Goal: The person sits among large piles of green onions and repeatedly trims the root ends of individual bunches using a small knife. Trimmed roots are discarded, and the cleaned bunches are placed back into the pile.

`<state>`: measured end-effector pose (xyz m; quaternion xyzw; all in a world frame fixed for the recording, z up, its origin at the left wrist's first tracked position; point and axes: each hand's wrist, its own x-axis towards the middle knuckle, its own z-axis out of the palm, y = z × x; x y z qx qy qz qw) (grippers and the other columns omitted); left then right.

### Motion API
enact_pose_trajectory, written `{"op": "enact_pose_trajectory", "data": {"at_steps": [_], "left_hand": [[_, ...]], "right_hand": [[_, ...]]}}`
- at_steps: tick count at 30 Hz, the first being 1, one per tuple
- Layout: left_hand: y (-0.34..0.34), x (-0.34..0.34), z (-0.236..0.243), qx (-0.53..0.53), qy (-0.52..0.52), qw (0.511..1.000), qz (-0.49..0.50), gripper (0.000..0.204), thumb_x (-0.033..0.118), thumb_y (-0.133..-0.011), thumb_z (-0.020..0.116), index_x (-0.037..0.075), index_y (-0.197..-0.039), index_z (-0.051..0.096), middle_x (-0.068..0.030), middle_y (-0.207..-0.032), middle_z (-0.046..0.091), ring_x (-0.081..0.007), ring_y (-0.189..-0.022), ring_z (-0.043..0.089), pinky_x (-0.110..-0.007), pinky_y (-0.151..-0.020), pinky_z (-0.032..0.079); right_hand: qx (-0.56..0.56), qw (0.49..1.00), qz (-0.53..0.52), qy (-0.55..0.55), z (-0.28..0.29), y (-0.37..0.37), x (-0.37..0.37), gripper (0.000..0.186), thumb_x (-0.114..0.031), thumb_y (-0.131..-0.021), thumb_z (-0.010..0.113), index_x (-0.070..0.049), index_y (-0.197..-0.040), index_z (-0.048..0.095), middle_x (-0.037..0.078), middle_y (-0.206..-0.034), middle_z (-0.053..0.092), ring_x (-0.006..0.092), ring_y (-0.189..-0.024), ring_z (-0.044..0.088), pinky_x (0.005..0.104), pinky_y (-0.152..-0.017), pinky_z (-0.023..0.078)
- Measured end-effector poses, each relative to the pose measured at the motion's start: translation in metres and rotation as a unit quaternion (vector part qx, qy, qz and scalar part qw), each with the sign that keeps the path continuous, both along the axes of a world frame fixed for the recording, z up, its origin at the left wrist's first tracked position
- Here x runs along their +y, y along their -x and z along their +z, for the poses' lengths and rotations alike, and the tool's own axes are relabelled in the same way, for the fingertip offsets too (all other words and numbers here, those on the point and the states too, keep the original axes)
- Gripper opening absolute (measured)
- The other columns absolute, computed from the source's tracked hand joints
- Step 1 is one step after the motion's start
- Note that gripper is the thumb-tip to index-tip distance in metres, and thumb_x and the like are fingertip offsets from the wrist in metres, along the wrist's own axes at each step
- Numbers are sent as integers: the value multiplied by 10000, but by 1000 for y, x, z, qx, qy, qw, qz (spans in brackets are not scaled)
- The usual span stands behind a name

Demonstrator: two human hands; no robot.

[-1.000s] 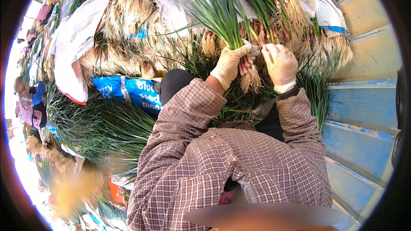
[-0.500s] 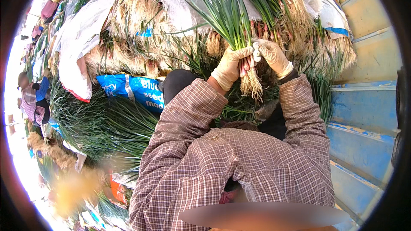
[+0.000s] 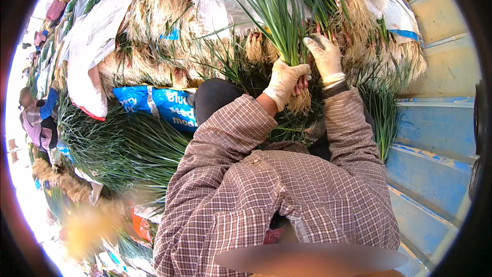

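Note:
My left hand (image 3: 283,82), in a pale glove, grips a bundle of green onions (image 3: 277,15) just above its tan roots (image 3: 300,103). The long green leaves fan upward from the fist. My right hand (image 3: 324,56), also gloved, rests against the right side of the same bundle, fingers stretched up along the stalks. Both of my sleeves are brown checked cloth.
Heaps of green onions with pale roots (image 3: 154,15) fill the upper part. White sacks (image 3: 92,46) and a blue printed bag (image 3: 159,103) lie among them. More green leaves (image 3: 107,149) lie at the left. A blue wall (image 3: 435,138) runs along the right. Another person (image 3: 36,118) crouches far left.
Both hands and the bundle have risen slightly. My right hand has shifted from the root end up along the stalks, fingers now extended.

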<state>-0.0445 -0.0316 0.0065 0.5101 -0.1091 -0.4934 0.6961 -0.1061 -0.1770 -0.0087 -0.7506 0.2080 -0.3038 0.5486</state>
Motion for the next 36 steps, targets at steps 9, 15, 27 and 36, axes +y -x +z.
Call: {"op": "enact_pose_trajectory", "data": {"at_steps": [9,15,27,36], "left_hand": [[-16,-6,-19,167,133,977,8,143,66,-890,611,-1,-1012,578,-83,-814,631,-161,-674,639,-236,-549,527],[-24,-3,-19,171,187,967,-7,247,158,-904,643,16,-1103,613,4,-743,607,-79,-591,564,-216,-504,460],[-21,-14,-27,172,133,976,-22,151,148,-914,586,37,-1015,604,-48,-644,612,-150,-490,577,-274,-418,472],[-5,-23,-17,97,69,991,57,170,172,-901,643,4,-885,663,-73,-664,665,-130,-414,560,-246,-351,435]], "right_hand": [[-325,796,81,-505,9,58,-10,104,-191,-933,601,-97,-976,612,-9,-761,628,108,-657,585,271,-620,486],[406,878,220,121,10,100,-29,252,-273,-912,629,-85,-1076,667,70,-946,671,122,-742,636,307,-736,548],[365,866,-139,312,8,42,-48,340,-361,-881,630,-91,-1087,645,112,-1012,667,301,-913,639,390,-809,505],[93,940,12,329,9,66,27,136,-200,-846,674,-69,-880,676,102,-813,667,292,-716,636,340,-653,516]]}}
